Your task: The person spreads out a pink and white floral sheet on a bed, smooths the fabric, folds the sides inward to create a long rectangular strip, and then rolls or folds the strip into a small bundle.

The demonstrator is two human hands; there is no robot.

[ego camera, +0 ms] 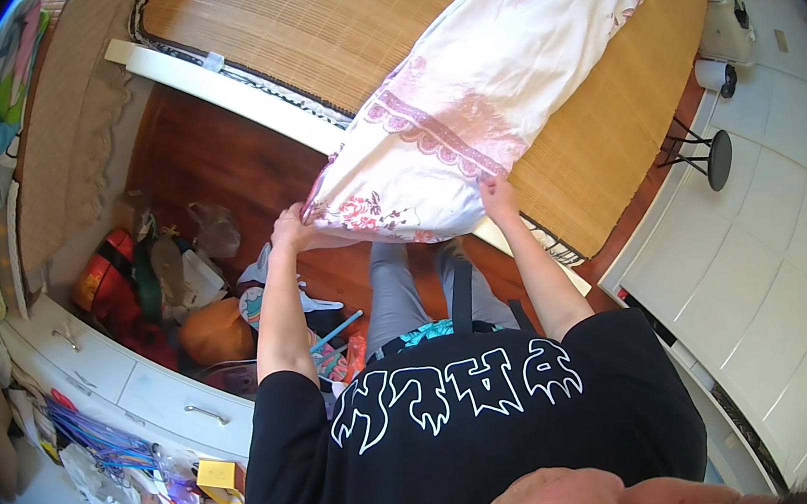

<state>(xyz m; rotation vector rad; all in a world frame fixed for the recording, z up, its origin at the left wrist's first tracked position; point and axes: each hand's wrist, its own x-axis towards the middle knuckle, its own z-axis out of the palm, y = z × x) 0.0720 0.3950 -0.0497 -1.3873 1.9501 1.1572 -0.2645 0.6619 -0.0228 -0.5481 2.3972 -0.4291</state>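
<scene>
A white bed cover with pink floral print and a scalloped pink band stretches in a long strip across the bed. My left hand grips its near left corner, beside a dark red edge. At the near right, my right hand pinches the fabric close to the end of the band. Between my hands the near end hangs over the bed's edge, above my legs. Under the cover lies a woven bamboo mat with a dark border. The far end of the cover reaches the upper right of the view.
A white bed rail runs along the near side. Bags and an orange bundle crowd the wooden floor at left, by a white drawer cabinet with hangers and a yellow box. A round black stool stands right of the bed.
</scene>
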